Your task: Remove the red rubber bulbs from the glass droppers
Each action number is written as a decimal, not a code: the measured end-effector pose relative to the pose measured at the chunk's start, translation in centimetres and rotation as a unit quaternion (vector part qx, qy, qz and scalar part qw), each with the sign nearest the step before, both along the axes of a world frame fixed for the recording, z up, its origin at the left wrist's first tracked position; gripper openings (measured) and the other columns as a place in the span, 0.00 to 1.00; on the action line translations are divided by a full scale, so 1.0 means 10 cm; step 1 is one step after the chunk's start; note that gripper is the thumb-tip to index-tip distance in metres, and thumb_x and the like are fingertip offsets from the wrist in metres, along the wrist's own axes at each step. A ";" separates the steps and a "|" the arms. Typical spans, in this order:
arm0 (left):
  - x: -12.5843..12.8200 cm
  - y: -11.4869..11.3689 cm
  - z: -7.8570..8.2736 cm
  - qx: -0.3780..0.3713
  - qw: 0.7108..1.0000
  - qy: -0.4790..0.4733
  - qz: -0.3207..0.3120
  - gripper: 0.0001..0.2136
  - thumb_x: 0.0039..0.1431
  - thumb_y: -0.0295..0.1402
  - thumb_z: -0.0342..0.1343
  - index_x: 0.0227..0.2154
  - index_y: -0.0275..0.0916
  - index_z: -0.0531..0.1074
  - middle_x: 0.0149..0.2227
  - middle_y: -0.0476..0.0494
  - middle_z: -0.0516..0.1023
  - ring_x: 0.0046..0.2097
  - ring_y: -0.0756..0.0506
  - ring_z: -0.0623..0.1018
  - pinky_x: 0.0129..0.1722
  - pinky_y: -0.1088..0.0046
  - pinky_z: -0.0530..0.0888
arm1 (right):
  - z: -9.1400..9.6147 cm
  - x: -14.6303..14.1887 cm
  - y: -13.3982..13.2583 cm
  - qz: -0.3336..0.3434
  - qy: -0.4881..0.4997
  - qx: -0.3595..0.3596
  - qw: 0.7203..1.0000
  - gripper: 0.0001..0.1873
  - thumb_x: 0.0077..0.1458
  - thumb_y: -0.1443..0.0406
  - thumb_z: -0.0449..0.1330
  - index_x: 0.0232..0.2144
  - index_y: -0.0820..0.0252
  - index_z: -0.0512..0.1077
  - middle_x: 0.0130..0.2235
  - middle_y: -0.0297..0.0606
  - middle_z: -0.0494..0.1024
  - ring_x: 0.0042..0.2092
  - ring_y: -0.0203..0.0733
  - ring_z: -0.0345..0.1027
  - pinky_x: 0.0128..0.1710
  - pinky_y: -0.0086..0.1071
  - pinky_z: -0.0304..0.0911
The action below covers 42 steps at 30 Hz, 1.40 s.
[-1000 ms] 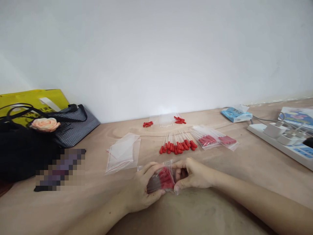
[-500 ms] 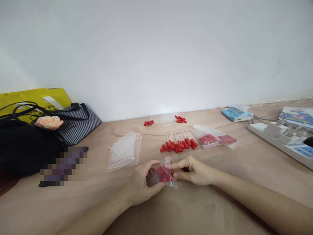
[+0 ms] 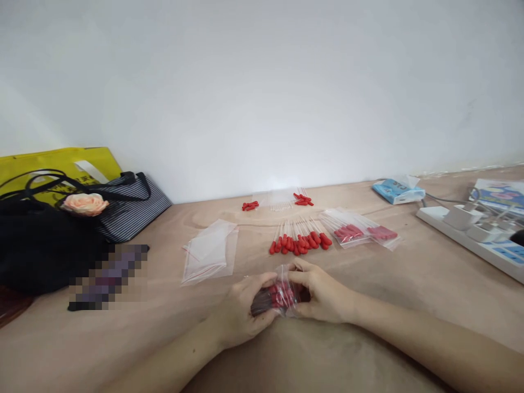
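Observation:
Between my hands, close to me, is a clear zip bag (image 3: 284, 295) with red-bulbed droppers inside. My left hand (image 3: 245, 308) wraps round its left side, fingers on top and thumb below. My right hand (image 3: 321, 289) grips the right end near the bag's mouth, with the thumb low and the fingers curled over. The tips of several fingers are hidden by the plastic. Just beyond lie several loose droppers (image 3: 301, 243), glass stems pointing away and red rubber bulbs towards me. Flat empty zip bags (image 3: 210, 254) lie left of them, and filled dropper bags (image 3: 358, 232) to their right.
Loose red bulbs (image 3: 250, 206) and thin glass stems (image 3: 280, 206) lie near the wall. At right are a blue tissue pack (image 3: 397, 192) and a power strip (image 3: 475, 234) with chargers. Bags, including a striped one (image 3: 131, 213), crowd the left.
My right hand has moved a little and now reaches further round the bag's end. The bag looks more squeezed together between both hands.

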<state>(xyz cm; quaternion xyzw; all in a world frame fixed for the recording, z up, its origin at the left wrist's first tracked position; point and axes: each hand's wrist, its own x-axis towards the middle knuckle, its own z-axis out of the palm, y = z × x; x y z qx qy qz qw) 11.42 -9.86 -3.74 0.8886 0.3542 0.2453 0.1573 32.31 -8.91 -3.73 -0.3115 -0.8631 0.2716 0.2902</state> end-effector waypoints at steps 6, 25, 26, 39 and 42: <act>0.01 -0.01 0.05 -0.027 0.999 0.022 -0.008 0.23 0.51 0.32 0.51 0.51 0.41 0.54 0.47 0.42 0.70 0.46 0.46 0.71 0.45 0.68 0.69 | 0.06 -0.03 0.00 0.004 -0.014 -0.011 1.000 0.18 0.40 0.69 0.60 0.37 0.59 0.67 0.37 0.36 0.71 0.37 0.38 0.65 0.37 0.28 0.59; 0.02 -0.03 0.15 -0.084 0.983 0.163 0.017 0.25 0.57 0.41 0.43 0.56 0.37 0.50 0.59 0.38 0.55 0.59 0.41 0.55 0.56 0.58 0.57 | 0.06 0.10 0.08 -0.051 -0.037 -0.129 0.990 0.12 0.35 0.71 0.55 0.28 0.59 0.61 0.23 0.26 0.65 0.23 0.29 0.56 0.21 0.22 0.51; 0.03 -0.04 0.16 -0.088 0.982 0.167 0.019 0.25 0.57 0.42 0.43 0.56 0.37 0.50 0.59 0.38 0.53 0.60 0.41 0.54 0.56 0.57 0.57 | 0.07 0.13 0.08 -0.060 -0.047 -0.115 0.990 0.11 0.35 0.72 0.55 0.27 0.60 0.61 0.23 0.27 0.65 0.23 0.29 0.56 0.21 0.22 0.51; 0.01 -0.05 0.20 -0.105 0.961 0.255 0.037 0.29 0.58 0.48 0.36 0.59 0.38 0.44 0.62 0.41 0.43 0.62 0.42 0.46 0.58 0.59 0.52 | -0.04 0.22 0.11 -0.055 -0.022 -0.129 0.990 0.12 0.38 0.70 0.59 0.30 0.61 0.65 0.27 0.30 0.71 0.28 0.32 0.64 0.26 0.23 0.58; -0.02 -0.08 0.22 -0.115 0.950 0.287 0.044 0.30 0.58 0.49 0.33 0.59 0.37 0.41 0.62 0.41 0.39 0.62 0.42 0.44 0.58 0.59 0.50 | -0.03 0.26 0.13 -0.035 -0.008 -0.144 0.989 0.10 0.38 0.70 0.59 0.29 0.61 0.66 0.28 0.30 0.71 0.29 0.33 0.65 0.28 0.24 0.60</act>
